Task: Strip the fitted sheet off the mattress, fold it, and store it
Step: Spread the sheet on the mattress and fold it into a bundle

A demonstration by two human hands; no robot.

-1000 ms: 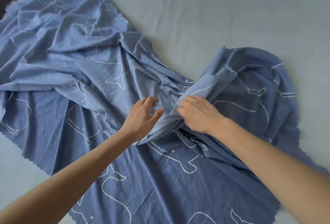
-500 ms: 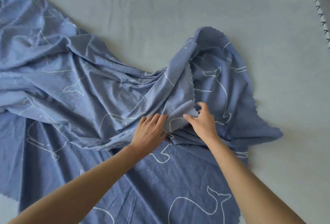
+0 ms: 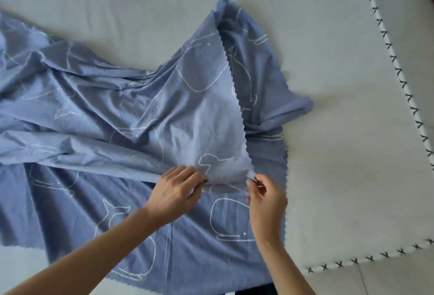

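A blue sheet [image 3: 122, 116] printed with white whale outlines lies crumpled across the pale grey mattress [image 3: 328, 130]. Its zigzag-cut edge runs from the far peak down toward my hands. My left hand [image 3: 178, 191] pinches a fold of the sheet near the middle. My right hand [image 3: 265, 198] pinches the sheet's corner just to the right, lifted slightly off the layer below. A short span of cloth is stretched between the two hands.
The mattress border [image 3: 399, 71] with dark cross-stitching runs down the right side and turns along the lower right. Beyond it lies pale floor [image 3: 411, 1]. Bare mattress surface shows behind and to the right of the sheet.
The view has swung right, bringing the mattress corner into sight. Both hands have drawn apart and lifted the sheet's corner, spreading a flat triangular flap where a bunched fold was.
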